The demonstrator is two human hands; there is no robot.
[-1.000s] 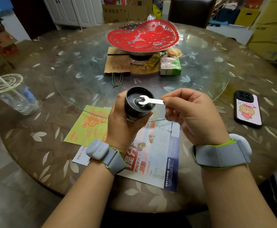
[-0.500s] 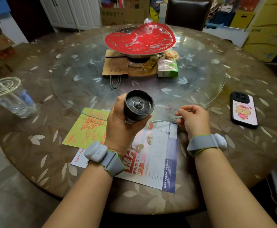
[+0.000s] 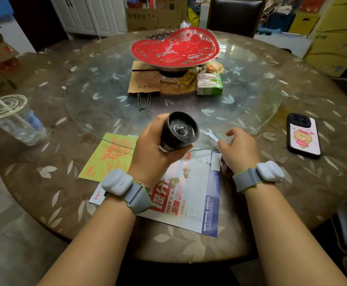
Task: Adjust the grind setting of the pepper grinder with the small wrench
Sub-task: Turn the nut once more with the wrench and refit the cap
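Note:
My left hand [image 3: 154, 155] grips a black pepper grinder [image 3: 179, 131] tipped on its side above the table. Its underside faces me, with the metal adjusting nut at the centre. The small silver wrench [image 3: 210, 136] lies flat on the rim of the glass turntable [image 3: 251, 112], just right of the grinder and apart from it. My right hand [image 3: 238, 150] hovers at the wrench's near end with fingers spread; the thumb tip is at or just touching that end.
Printed leaflets [image 3: 189, 193] with small piles of ground pepper lie under my hands. A phone [image 3: 303, 136] lies at the right and a plastic cup with a straw [image 3: 16, 120] at the left. A red dish [image 3: 174, 47], a paper bag and snack packs sit mid-turntable.
My right hand took the wrench off the grinder's nut, carried it right and down, and laid it on the glass rim, then spread its fingers. The left hand kept the grinder roughly in place.

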